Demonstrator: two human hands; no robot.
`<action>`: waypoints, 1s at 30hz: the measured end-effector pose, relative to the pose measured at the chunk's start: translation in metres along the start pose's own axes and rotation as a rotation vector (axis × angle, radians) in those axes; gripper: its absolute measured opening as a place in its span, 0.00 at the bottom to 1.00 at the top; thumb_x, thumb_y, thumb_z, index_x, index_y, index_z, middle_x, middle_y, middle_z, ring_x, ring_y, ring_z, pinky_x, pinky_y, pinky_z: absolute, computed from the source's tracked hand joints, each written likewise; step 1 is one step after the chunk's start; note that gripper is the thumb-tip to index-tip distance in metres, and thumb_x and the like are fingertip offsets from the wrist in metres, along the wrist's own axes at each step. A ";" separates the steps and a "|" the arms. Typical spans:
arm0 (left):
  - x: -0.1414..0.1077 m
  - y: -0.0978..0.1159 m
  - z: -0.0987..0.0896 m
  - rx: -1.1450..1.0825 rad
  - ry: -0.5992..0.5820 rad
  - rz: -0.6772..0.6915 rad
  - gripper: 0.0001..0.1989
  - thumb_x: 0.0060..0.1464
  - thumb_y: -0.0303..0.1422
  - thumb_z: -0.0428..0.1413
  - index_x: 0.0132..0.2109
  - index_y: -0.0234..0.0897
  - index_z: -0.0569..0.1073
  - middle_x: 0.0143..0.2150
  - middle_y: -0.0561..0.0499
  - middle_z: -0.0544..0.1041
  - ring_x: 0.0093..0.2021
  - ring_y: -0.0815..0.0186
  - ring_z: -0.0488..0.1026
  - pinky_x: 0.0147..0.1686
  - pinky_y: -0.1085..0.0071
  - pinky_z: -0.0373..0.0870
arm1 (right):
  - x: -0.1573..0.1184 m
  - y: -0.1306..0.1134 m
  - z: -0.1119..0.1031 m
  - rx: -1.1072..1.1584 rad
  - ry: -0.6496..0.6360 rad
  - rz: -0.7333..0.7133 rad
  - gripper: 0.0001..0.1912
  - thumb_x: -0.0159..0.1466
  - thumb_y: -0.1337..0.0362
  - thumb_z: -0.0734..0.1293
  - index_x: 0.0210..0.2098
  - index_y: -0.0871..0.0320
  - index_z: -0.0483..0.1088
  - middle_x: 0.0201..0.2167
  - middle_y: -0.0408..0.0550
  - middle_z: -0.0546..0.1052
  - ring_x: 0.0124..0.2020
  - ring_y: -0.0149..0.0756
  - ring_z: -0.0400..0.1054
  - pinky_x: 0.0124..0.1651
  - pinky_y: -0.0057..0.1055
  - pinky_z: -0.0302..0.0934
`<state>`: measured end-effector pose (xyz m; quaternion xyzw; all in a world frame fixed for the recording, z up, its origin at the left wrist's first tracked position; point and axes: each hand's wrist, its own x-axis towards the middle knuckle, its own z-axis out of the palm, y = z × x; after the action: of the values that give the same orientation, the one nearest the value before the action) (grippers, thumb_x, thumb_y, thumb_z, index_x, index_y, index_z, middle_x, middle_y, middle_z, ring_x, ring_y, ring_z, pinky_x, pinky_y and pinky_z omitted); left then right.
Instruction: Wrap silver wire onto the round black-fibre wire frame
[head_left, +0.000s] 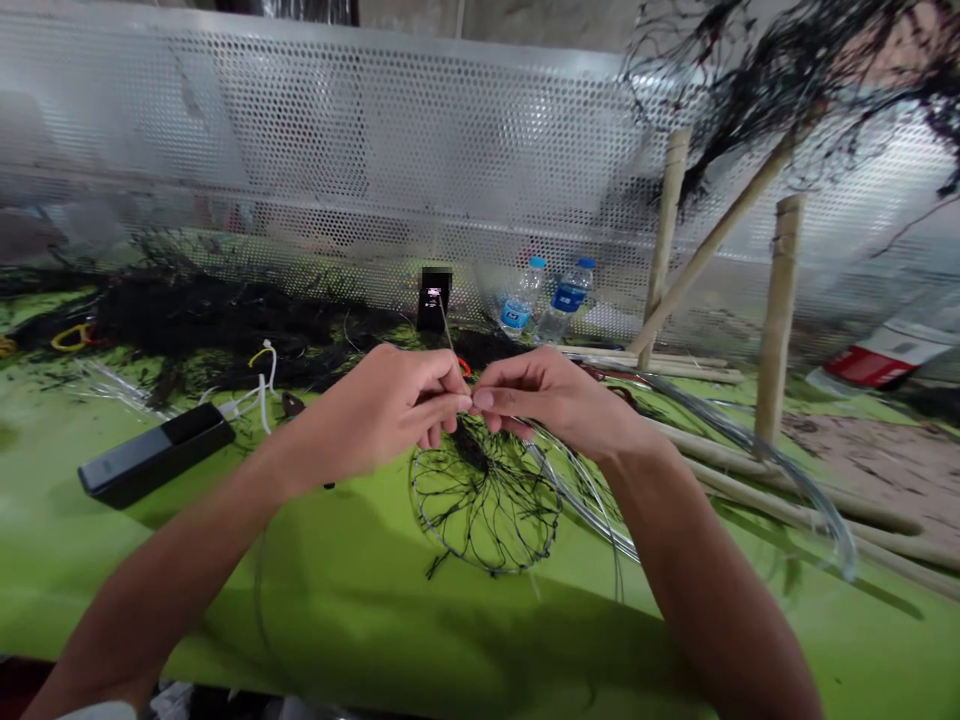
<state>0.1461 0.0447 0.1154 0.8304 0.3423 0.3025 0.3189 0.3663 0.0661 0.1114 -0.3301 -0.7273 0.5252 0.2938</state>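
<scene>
1. Strand [448,328]: above the tabletop [337,590], slanting up from the left hand [409,405], which pinches it.
2. Right hand [555,400]: closed in a pinch, fingertips meeting the left's; what it grips is too small to tell.
3. Net [487,490]: below both hands, towards the tabletop's near edge.
4. Power bank [157,455]: near the left edge.
5. Bottles [567,300]: by the far edge.

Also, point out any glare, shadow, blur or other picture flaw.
Head view: pale glare on the perforated panel; head view: broad shadow on the green table, near side; head view: tangled black strands at upper right slightly soft, and the thin strand at the left hand and right hand hard to make out; head view: pixelation atop the upright black device.
</scene>
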 end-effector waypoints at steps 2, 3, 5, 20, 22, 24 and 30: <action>-0.003 0.003 -0.001 0.019 -0.008 0.000 0.08 0.65 0.31 0.57 0.35 0.35 0.73 0.27 0.56 0.79 0.26 0.75 0.76 0.26 0.82 0.72 | -0.002 -0.002 0.000 0.000 -0.013 -0.001 0.11 0.60 0.60 0.76 0.30 0.63 0.78 0.23 0.41 0.75 0.18 0.21 0.59 0.20 0.23 0.50; -0.004 0.004 -0.002 0.028 -0.005 0.006 0.08 0.66 0.32 0.57 0.35 0.35 0.73 0.27 0.57 0.79 0.26 0.75 0.76 0.26 0.83 0.72 | -0.003 -0.003 0.000 -0.002 -0.017 -0.005 0.11 0.60 0.60 0.76 0.31 0.62 0.79 0.23 0.41 0.75 0.18 0.21 0.59 0.20 0.23 0.51; -0.006 0.006 -0.002 0.026 -0.004 0.015 0.08 0.66 0.32 0.57 0.36 0.36 0.73 0.28 0.57 0.80 0.27 0.76 0.77 0.27 0.83 0.73 | -0.005 -0.005 0.000 -0.018 -0.027 -0.010 0.10 0.60 0.60 0.76 0.32 0.62 0.79 0.23 0.41 0.75 0.19 0.22 0.59 0.20 0.23 0.51; -0.016 0.014 -0.008 -0.087 -0.065 -0.060 0.11 0.67 0.34 0.55 0.33 0.37 0.72 0.25 0.57 0.78 0.23 0.75 0.76 0.23 0.83 0.72 | -0.034 -0.018 0.032 -1.395 0.278 -0.652 0.15 0.72 0.67 0.63 0.28 0.56 0.70 0.22 0.42 0.70 0.23 0.29 0.58 0.27 0.34 0.50; -0.015 0.014 -0.007 -0.111 -0.063 -0.066 0.12 0.66 0.34 0.55 0.33 0.37 0.71 0.25 0.56 0.78 0.22 0.74 0.76 0.22 0.82 0.72 | -0.036 -0.016 0.032 -1.430 0.286 -0.643 0.17 0.72 0.67 0.62 0.26 0.55 0.68 0.21 0.43 0.69 0.23 0.30 0.57 0.27 0.36 0.49; -0.014 0.014 -0.006 -0.133 -0.069 -0.073 0.12 0.66 0.34 0.56 0.33 0.37 0.71 0.25 0.55 0.78 0.22 0.73 0.76 0.22 0.81 0.73 | -0.037 -0.015 0.032 -1.393 0.291 -0.618 0.17 0.72 0.66 0.62 0.25 0.54 0.67 0.21 0.43 0.68 0.23 0.31 0.56 0.27 0.37 0.48; -0.014 0.014 -0.008 -0.110 -0.039 -0.058 0.11 0.65 0.33 0.56 0.32 0.38 0.71 0.24 0.57 0.78 0.21 0.74 0.75 0.22 0.81 0.70 | -0.036 -0.018 0.040 -1.239 0.392 -0.484 0.15 0.70 0.65 0.64 0.26 0.55 0.70 0.21 0.44 0.71 0.23 0.31 0.57 0.27 0.36 0.46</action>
<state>0.1370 0.0287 0.1266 0.8072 0.3429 0.2951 0.3792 0.3544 0.0108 0.1150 -0.3542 -0.8798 -0.1367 0.2860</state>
